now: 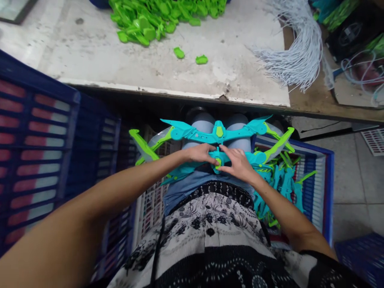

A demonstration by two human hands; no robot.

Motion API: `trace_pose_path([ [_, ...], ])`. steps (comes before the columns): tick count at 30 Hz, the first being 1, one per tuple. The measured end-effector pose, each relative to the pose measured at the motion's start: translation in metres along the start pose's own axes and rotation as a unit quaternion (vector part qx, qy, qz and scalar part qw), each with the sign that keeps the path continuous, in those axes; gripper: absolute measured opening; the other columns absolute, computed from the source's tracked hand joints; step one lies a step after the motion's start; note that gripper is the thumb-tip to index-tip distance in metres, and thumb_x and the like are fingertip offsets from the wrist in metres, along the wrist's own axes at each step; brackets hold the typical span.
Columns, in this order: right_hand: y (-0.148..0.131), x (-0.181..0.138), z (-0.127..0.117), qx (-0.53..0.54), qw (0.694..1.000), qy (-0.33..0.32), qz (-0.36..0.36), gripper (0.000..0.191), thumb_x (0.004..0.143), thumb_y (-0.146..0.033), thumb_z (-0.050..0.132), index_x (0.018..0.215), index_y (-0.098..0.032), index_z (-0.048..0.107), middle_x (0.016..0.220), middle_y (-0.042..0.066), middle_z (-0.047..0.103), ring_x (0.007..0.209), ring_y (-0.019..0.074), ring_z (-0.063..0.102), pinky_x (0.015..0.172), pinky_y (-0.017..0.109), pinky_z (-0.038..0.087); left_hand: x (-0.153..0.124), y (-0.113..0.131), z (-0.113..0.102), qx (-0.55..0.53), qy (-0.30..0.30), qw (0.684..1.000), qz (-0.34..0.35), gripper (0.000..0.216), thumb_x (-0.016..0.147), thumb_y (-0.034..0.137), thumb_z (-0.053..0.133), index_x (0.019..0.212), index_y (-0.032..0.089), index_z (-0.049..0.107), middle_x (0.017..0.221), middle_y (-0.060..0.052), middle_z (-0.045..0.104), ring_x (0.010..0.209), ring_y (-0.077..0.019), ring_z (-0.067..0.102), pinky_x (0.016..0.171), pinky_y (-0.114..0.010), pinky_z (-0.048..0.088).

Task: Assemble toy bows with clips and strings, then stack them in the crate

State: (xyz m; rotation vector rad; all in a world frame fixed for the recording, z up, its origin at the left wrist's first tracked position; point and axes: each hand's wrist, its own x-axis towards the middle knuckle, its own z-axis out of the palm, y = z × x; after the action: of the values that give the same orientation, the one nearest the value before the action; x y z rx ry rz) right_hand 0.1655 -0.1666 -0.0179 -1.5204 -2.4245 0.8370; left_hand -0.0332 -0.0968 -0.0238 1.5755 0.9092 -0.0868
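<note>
Two teal toy bows with lime green tips lie across my lap. The farther toy bow [204,137] rests over my knees, with a green piece [220,131] at its centre. On the nearer toy bow [258,158], my left hand [201,153] and my right hand [238,163] meet at the middle. Thumbs and fingers of both hands are closed around its centre, by a small green piece [218,163]. My hands and forearms cover part of this bow.
Ahead is a worn white table [120,68] bearing a heap of green pieces [168,18], two loose ones and a bundle of white cords [303,48]. Blue crates [33,140] stand at left. A blue-rimmed crate [329,180] at right holds several teal-and-green bows [283,184].
</note>
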Motion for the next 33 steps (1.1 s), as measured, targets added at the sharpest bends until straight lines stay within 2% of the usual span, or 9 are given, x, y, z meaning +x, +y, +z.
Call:
trace_pose_path([
  [4, -0.007, 0.008, -0.011, -0.062, 0.993, -0.081, 0.053, 0.07, 0.078, -0.054, 0.068, 0.137, -0.021, 0.05, 0.118, 0.013, 0.065, 0.112, 0.0311, 0.055, 0.091, 0.043, 0.036, 0.001, 0.001, 0.004, 0.025, 0.008, 1.0, -0.003, 0.046, 0.061, 0.05, 0.067, 0.09, 0.015, 0.06, 0.08, 0.0, 0.062, 0.073, -0.0163, 0.054, 0.064, -0.024, 0.037],
  [8, -0.016, 0.012, -0.014, -0.076, 0.988, -0.109, 0.083, 0.071, 0.078, -0.05, 0.068, 0.139, -0.02, 0.048, 0.119, 0.013, 0.064, 0.112, 0.0321, 0.054, 0.089, 0.042, 0.035, 0.002, 0.0, 0.008, 0.056, 0.031, 0.998, -0.005, 0.048, 0.065, 0.054, 0.062, 0.09, 0.013, 0.061, 0.08, -0.002, 0.062, 0.074, -0.0176, 0.054, 0.064, -0.025, 0.037],
  [14, -0.019, 0.009, -0.005, -0.084, 0.991, -0.079, 0.07, 0.071, 0.081, -0.049, 0.066, 0.14, -0.017, 0.046, 0.117, 0.014, 0.063, 0.111, 0.0319, 0.052, 0.089, 0.043, 0.033, 0.0, -0.006, 0.011, 0.072, 0.036, 0.996, 0.036, 0.04, 0.069, 0.048, 0.06, 0.088, 0.013, 0.06, 0.08, -0.002, 0.061, 0.073, -0.0177, 0.054, 0.065, -0.026, 0.039],
  [18, -0.017, 0.005, 0.006, -0.099, 0.992, -0.044, 0.067, 0.066, 0.081, -0.048, 0.067, 0.137, -0.017, 0.048, 0.113, 0.014, 0.063, 0.107, 0.0316, 0.053, 0.087, 0.043, 0.033, 0.001, -0.008, 0.01, 0.136, 0.062, 0.987, 0.057, 0.035, 0.071, 0.047, 0.061, 0.079, 0.013, 0.059, 0.074, -0.002, 0.059, 0.072, -0.0183, 0.053, 0.064, -0.027, 0.038],
  [21, -0.021, 0.0, 0.008, -0.119, 0.991, -0.038, 0.041, 0.066, 0.082, -0.049, 0.066, 0.135, -0.014, 0.049, 0.111, 0.015, 0.063, 0.105, 0.0316, 0.053, 0.085, 0.043, 0.035, -0.003, -0.004, 0.012, 0.179, 0.069, 0.98, 0.056, 0.039, 0.074, 0.05, 0.062, 0.085, 0.013, 0.061, 0.077, -0.004, 0.062, 0.073, -0.0203, 0.057, 0.065, -0.027, 0.04],
  [24, -0.024, -0.006, -0.006, -0.143, 0.988, -0.054, 0.014, 0.057, 0.084, -0.044, 0.065, 0.128, -0.01, 0.054, 0.107, 0.017, 0.065, 0.102, 0.0306, 0.055, 0.084, 0.041, 0.038, -0.021, 0.005, 0.023, 0.229, 0.074, 0.969, 0.048, 0.04, 0.081, 0.048, 0.061, 0.101, 0.014, 0.061, 0.086, -0.007, 0.066, 0.077, -0.0224, 0.061, 0.068, -0.028, 0.044],
  [28, -0.016, 0.012, -0.06, -0.065, 0.988, -0.129, -0.063, 0.027, 0.087, -0.034, 0.06, 0.109, -0.018, 0.068, 0.098, 0.009, 0.071, 0.089, 0.0224, 0.063, 0.076, 0.033, 0.044, -0.048, 0.01, 0.056, 0.314, 0.155, 0.934, 0.073, 0.041, 0.088, 0.035, 0.057, 0.127, 0.021, 0.054, 0.107, -0.011, 0.063, 0.087, -0.023, 0.062, 0.074, -0.032, 0.049],
  [30, -0.008, 0.044, -0.091, -0.024, 0.995, -0.066, -0.073, 0.024, 0.092, -0.028, 0.051, 0.106, -0.021, 0.069, 0.099, 0.006, 0.071, 0.088, 0.0196, 0.064, 0.078, 0.031, 0.046, -0.053, 0.006, 0.074, 0.358, 0.207, 0.908, 0.074, 0.045, 0.09, 0.021, 0.052, 0.134, 0.029, 0.051, 0.116, -0.012, 0.058, 0.092, -0.024, 0.06, 0.077, -0.037, 0.051],
  [33, 0.001, 0.12, -0.118, -0.09, 0.988, 0.123, -0.024, 0.028, 0.093, -0.023, 0.046, 0.109, -0.018, 0.069, 0.106, 0.011, 0.068, 0.1, 0.0251, 0.06, 0.089, 0.039, 0.045, -0.047, -0.008, 0.093, 0.378, 0.258, 0.885, 0.081, 0.055, 0.089, 0.007, 0.046, 0.134, 0.037, 0.051, 0.127, -0.013, 0.052, 0.104, -0.027, 0.056, 0.085, -0.046, 0.051],
])
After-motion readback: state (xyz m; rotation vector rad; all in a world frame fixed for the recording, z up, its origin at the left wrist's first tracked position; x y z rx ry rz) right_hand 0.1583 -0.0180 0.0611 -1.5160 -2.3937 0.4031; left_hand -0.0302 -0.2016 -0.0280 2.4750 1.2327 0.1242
